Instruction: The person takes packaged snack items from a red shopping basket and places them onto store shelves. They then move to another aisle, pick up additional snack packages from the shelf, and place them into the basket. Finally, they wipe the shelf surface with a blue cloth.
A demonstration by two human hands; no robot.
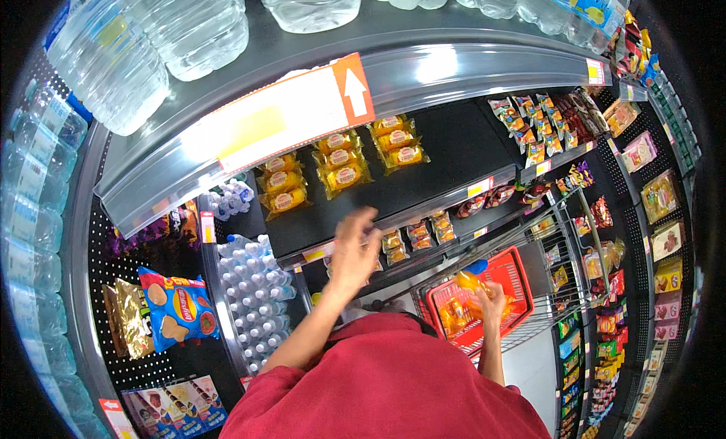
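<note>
My left hand [356, 252] is blurred at the front edge of a black shelf [437, 150]. Its fingers are apart, and nothing shows in it. On that shelf stand three rows of yellow wrapped snack cakes [345, 177], behind and to the left of the hand. My right hand [493, 302] grips a yellow wrapped snack cake [469, 281] over a red plastic basket [524, 291]. Several similar packets [454, 317] lie inside the basket, partly hidden by the hand. The basket sits in a wire shopping cart [558, 252].
An upper shelf edge [482, 70] with a large price sign [283, 121] overhangs the cakes, with big water bottles [309, 8] above. Small bottles [255, 303] and a blue chip bag [178, 304] are at left. Snack racks [661, 195] line the right. Small packets [420, 235] fill a lower shelf.
</note>
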